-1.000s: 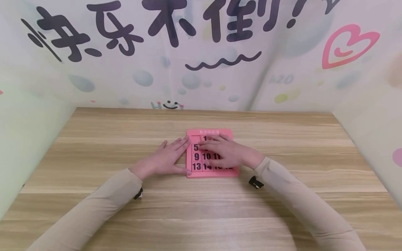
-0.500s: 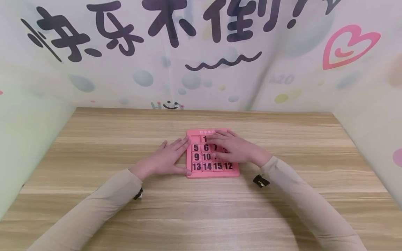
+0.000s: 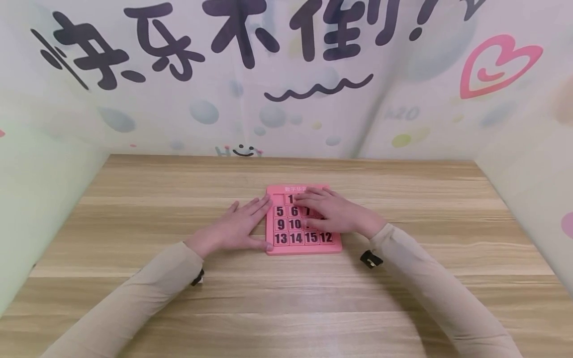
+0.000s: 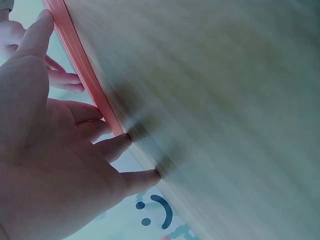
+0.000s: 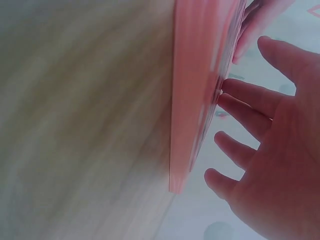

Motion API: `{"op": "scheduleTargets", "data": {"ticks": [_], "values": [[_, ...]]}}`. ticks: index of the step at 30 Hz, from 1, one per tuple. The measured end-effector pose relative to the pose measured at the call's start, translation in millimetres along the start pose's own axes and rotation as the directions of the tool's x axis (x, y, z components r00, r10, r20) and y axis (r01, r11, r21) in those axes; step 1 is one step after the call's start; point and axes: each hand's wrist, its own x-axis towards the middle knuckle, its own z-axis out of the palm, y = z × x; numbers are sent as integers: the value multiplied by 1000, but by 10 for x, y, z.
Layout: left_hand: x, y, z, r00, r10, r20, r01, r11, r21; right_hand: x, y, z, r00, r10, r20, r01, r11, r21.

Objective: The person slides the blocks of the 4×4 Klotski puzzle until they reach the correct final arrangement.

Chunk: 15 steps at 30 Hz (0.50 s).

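A pink sliding number puzzle [image 3: 304, 250] lies flat on the wooden table in the head view. My left hand [image 3: 235, 226] braces its left side, with fingertips at the upper part of that edge and the thumb at the lower left corner. Over the upper right of the puzzle, my right hand [image 3: 337, 211] is spread, its fingertips touching the top row beside the number 1 tile [image 3: 289, 199]. A vacant slot shows at the top left. Tiles 5, 6, 9, 10 and the bottom row 13, 14, 15, 12 are visible; the right hand hides several others.
The wooden table [image 3: 286, 308] extends around the puzzle on all sides. Behind it stands a printed wall [image 3: 179, 129] with large dark characters and a pink heart. Both forearms, in beige sleeves, reach in from the front.
My right hand has shifted up and right from over the middle tiles to the top row. The number 1 tile has slid slightly left. My left hand stays in place.
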Motion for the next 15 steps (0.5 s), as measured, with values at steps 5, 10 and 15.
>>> {"op": "scheduleTargets", "data": {"ticks": [5, 10, 15], "values": [[-2, 5, -4, 1000, 2, -1, -2, 1000, -3, 35, -16, 10, 1000, -32, 1, 32, 999, -5], [-1, 5, -6, 1000, 3, -2, -3, 1000, -5, 78, -52, 12, 999, -34, 16, 34, 999, 5], [1, 5, -4, 1000, 3, -4, -4, 1000, -6, 131, -96, 11, 999, -23, 43, 22, 1000, 10]]}}
